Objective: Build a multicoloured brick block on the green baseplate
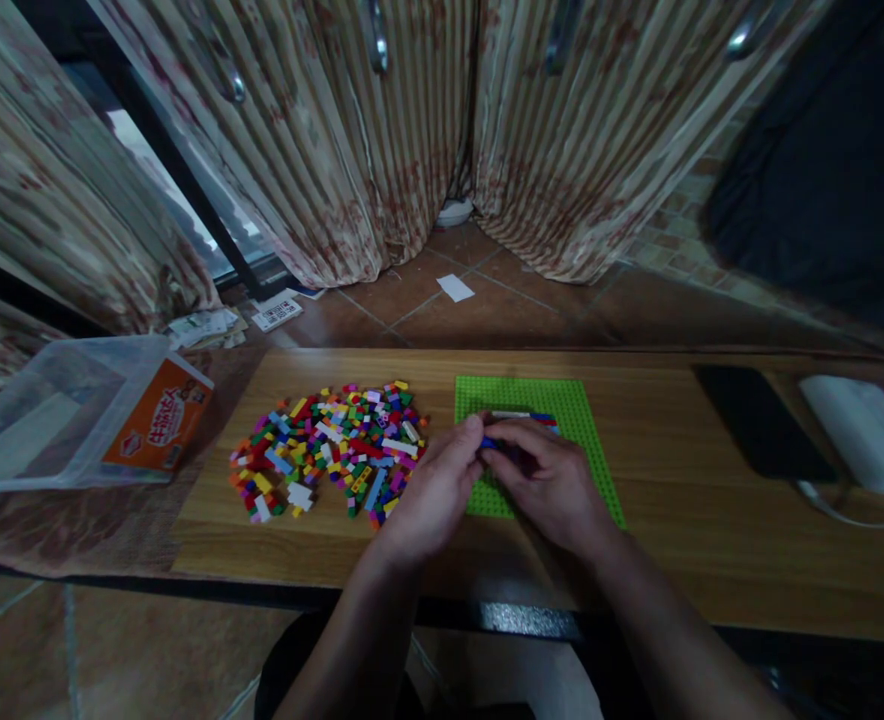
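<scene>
Over a green studded baseplate, my two hands meet with the fingertips close together. A small blue building brick shows between them. My right hand pinches it from the right with thumb and forefinger. My left hand is closed, its thumb and forefinger touching the brick's left side. White, blue and red bricks sit in a row on the plate, just behind my right hand and partly hidden by it. To the left of my left hand lies a wide pile of mixed coloured bricks.
A clear plastic box with an orange label stands at the far left. On the right of the wooden table lie a black phone and a white device with a cable. Curtains hang behind; a white paper is on the floor.
</scene>
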`<state>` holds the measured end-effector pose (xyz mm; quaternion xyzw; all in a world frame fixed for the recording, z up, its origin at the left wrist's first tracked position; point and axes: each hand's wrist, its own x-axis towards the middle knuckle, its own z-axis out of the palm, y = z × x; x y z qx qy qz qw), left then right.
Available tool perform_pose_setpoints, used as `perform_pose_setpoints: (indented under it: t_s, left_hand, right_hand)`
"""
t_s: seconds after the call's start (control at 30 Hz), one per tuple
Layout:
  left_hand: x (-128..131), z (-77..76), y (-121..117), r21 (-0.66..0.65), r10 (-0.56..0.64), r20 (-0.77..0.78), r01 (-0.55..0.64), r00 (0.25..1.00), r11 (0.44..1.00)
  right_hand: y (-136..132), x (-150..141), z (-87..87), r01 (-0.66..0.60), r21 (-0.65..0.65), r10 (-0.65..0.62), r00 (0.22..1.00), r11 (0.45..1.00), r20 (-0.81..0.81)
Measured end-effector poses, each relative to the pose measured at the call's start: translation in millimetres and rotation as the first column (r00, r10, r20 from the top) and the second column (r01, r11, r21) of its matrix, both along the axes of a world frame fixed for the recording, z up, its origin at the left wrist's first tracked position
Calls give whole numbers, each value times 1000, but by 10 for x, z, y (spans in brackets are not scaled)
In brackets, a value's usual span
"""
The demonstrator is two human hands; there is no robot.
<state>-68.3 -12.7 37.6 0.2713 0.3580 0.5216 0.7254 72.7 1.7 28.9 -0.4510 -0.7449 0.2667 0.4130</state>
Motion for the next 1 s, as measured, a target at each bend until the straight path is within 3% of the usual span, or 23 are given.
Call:
perform_pose_setpoints:
  t_s: [0.07, 0.13, 0.2, 0.33, 0.47, 0.63, 0.77, 1.0]
  left_hand:
    - [9, 10, -11, 99, 25, -198, -6, 980, 995]
    - [33, 18, -16, 221, 87, -402, 4, 911, 975]
    - [62, 21, -20, 287, 137, -498, 14, 856, 958]
    - [92, 9, -20, 224, 117, -499, -3, 859, 975]
    - [81, -5, 13, 128, 57, -548, 17, 834, 992]
    - [59, -58, 65, -80, 42, -543, -101, 839, 992]
    - [59, -108, 71, -147, 14, -512, -103, 859, 984]
    - [153, -152, 102, -130, -17, -500, -56, 866, 990]
  right_hand:
    - [14, 89, 37, 40, -78, -46, 997, 996, -70]
    - [30, 180, 71, 54, -159, -75, 989, 986, -129]
    - [43, 246, 91, 23, -219, -59, 985, 975, -161]
    - [52, 279, 92, -87, -257, 56, 991, 963, -126]
    - [58, 313, 98, -98, -220, 94, 995, 971, -28]
    - [126, 543, 94, 115, -110, -112, 993, 987, 26]
    - [182, 686, 40, 229, -61, -223, 971, 971, 88]
    - [160, 592, 33, 14, -86, -2, 990, 996, 139]
